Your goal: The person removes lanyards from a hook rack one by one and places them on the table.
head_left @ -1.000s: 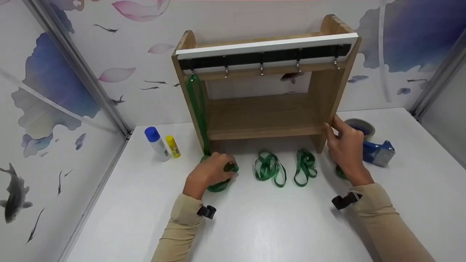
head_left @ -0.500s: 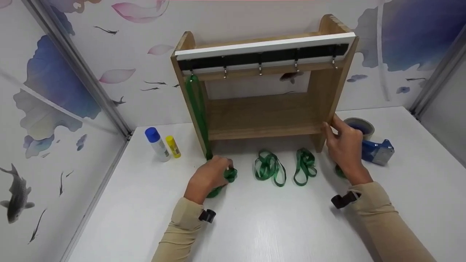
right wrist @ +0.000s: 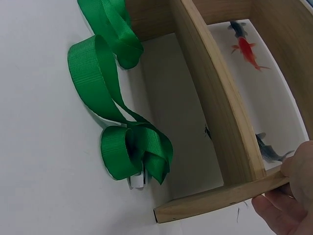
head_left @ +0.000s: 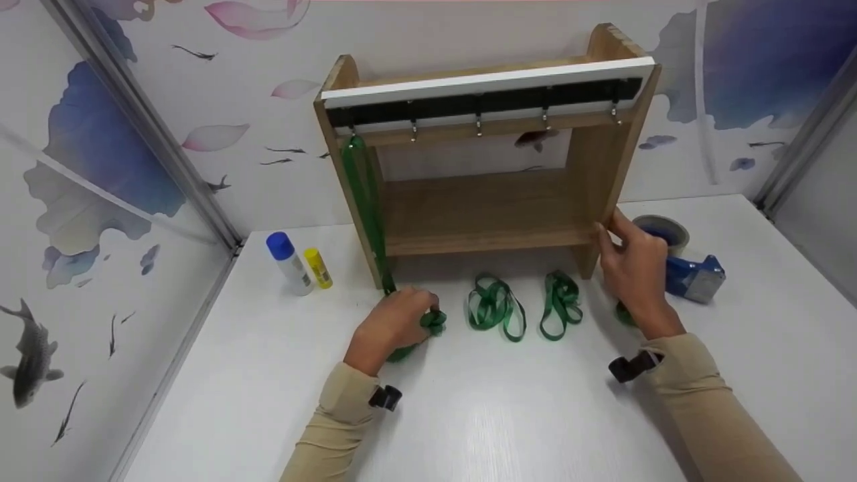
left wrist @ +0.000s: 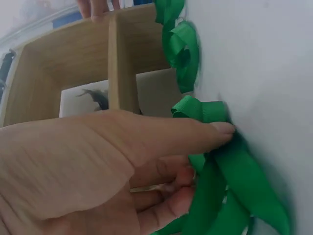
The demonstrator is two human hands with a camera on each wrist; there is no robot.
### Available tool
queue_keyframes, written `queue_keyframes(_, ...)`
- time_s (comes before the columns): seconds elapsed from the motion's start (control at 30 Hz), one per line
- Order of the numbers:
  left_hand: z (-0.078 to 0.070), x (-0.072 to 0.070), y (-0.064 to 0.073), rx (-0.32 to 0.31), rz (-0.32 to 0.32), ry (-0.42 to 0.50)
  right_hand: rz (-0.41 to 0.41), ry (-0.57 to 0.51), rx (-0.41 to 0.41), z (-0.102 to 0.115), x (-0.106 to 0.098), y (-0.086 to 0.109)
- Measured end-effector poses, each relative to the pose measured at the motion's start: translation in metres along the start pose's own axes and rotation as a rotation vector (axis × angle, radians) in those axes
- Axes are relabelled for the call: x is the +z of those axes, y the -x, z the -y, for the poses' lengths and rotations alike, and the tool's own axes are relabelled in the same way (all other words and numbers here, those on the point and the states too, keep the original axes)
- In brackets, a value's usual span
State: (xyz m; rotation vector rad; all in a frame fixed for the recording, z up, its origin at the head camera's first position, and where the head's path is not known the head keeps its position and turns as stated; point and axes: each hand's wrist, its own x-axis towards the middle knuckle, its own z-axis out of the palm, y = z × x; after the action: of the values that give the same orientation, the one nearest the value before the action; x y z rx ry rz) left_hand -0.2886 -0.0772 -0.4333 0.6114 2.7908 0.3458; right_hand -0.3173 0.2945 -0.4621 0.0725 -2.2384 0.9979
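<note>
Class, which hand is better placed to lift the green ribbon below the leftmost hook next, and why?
Probably the left hand: its fingers hold that green ribbon. The right hand grips the wooden shelf's opposite side panel, farther from the ribbon.

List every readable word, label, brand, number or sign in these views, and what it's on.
Readable text: none.
Blue-capped bottle: small dark marks low on its side, too small to read.
Yellow stick: faint marks on its side, also too small to read.
Green ribbon in the left hand: no lettering seen.
Wooden rack and its black strip: no lettering seen.
</note>
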Motion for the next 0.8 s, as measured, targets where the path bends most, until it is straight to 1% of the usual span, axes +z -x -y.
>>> queue_keyframes(0.03,0.000,-0.005,0.002,0.003,0.013,0.047,0.000,-0.001,0.002,0.000,0.000,0.000)
queue_keyframes(0.1,-0.002,-0.015,0.007,0.014,0.018,0.154,0.006,-0.003,0.007,0.001,0.000,0.001)
queue_keyframes(0.13,-0.004,-0.020,0.009,0.019,0.012,0.204,0.008,-0.004,0.010,0.001,0.000,0.001)
queue_keyframes(0.2,-0.007,-0.026,0.009,0.039,-0.026,0.283,0.009,-0.002,0.014,0.001,0.000,0.000)
queue_keyframes(0.23,-0.008,-0.027,0.007,0.050,-0.053,0.312,0.010,0.001,0.017,0.001,0.000,0.000)
queue_keyframes(0.3,-0.011,-0.024,0.000,0.047,-0.106,0.360,0.010,0.003,0.022,0.001,-0.001,0.001)
queue_keyframes(0.37,-0.012,-0.018,-0.012,0.015,-0.151,0.403,0.007,0.004,0.025,0.000,-0.003,0.001)
queue_keyframes(0.4,-0.012,-0.013,-0.019,-0.013,-0.176,0.415,0.006,0.005,0.026,-0.001,-0.003,0.001)
queue_keyframes(0.47,-0.012,-0.003,-0.032,-0.079,-0.229,0.423,0.002,0.007,0.028,-0.002,-0.004,0.001)
queue_keyframes(0.53,-0.010,0.008,-0.043,-0.154,-0.275,0.401,-0.001,0.009,0.026,-0.002,-0.003,0.000)
queue_keyframes(0.6,-0.009,0.018,-0.051,-0.224,-0.311,0.350,-0.003,0.010,0.019,-0.003,-0.002,0.000)
queue_keyframes(0.67,-0.008,0.026,-0.055,-0.279,-0.326,0.295,-0.004,0.008,0.008,-0.003,-0.001,0.000)
queue_keyframes(0.73,-0.007,0.031,-0.058,-0.306,-0.334,0.245,-0.005,0.005,-0.004,-0.003,0.000,0.000)
queue_keyframes(0.8,-0.006,0.033,-0.059,-0.312,-0.334,0.201,-0.008,0.001,-0.012,-0.003,0.000,0.000)
